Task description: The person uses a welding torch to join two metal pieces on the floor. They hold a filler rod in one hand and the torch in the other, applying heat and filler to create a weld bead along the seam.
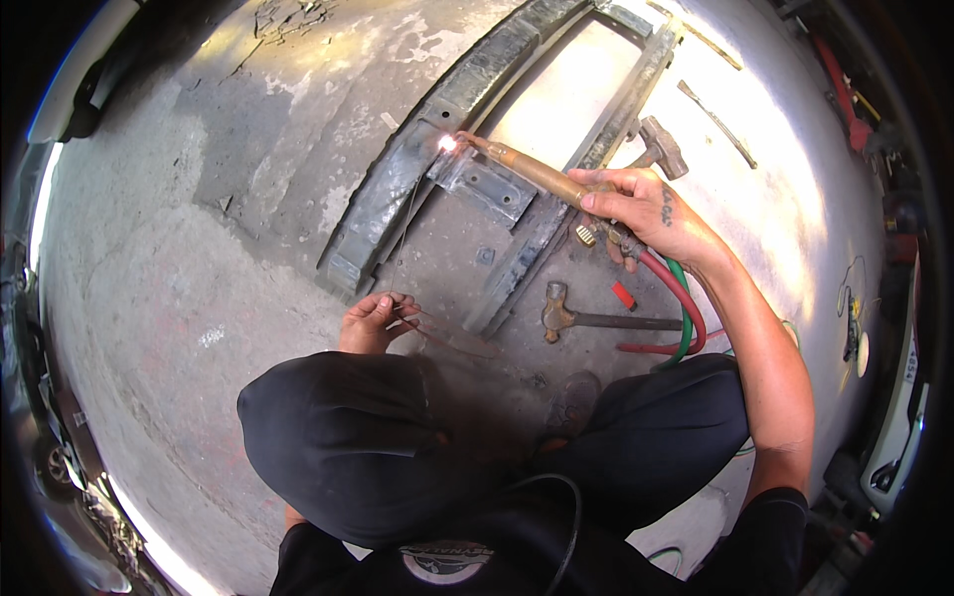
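My right hand [651,211] is wrapped round a brass gas welding torch [537,171]. Its tip glows brightly against a dark metal beam [397,174], where a small bracket plate with holes [489,191] meets the beam. Red and green hoses [688,308] trail from the torch's rear, below my wrist. Lower left, my left hand [370,320] pinches a thin filler rod [407,221] between its fingers. One length of the rod rises toward the bright spot; the glare hides whether it touches. The beam belongs to a frame with a parallel rail [586,164] on its right.
A ball-peen hammer [621,321] and a small red piece [623,295] lie right of the rail. Farther up are a heavy hammer [661,149] and a long metal bar [717,124]. My bent knees [333,437] frame the near side. Parked vehicles stand at both edges.
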Available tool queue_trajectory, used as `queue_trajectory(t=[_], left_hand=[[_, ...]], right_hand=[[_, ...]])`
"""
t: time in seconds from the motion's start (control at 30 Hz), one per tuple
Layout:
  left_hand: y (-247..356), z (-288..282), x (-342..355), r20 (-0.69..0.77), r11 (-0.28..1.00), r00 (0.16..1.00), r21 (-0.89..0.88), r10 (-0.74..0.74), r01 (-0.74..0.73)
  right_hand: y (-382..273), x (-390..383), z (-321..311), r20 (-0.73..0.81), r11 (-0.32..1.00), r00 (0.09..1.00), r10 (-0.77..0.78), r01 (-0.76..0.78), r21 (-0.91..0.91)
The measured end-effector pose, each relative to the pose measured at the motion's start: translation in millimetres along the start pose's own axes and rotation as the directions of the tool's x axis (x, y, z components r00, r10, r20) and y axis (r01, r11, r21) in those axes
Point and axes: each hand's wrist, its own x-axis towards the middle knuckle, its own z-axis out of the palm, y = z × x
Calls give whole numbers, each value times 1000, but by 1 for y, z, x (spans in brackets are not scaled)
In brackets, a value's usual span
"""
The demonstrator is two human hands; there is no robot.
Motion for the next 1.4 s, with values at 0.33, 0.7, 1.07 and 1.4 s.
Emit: queue_trajectory(t=[0.33,0.7,1.07,1.4], left_hand=[[-1,-1,1,3,1000,1000,7,5,-5],[-1,-1,1,6,1000,1000,11,12,-12],[-2,-3,2,12,1000,1000,6,8,-8],[-2,-2,2,6,1000,1000,3,8,-8]], right_hand=[[2,1,1,9,999,1000,20,-21,31],[0,-1,2,1,999,1000,12,-12,34],[0,0,0,17,1000,1000,-4,4,20],[-2,-1,1,17,999,1000,-13,12,29]])
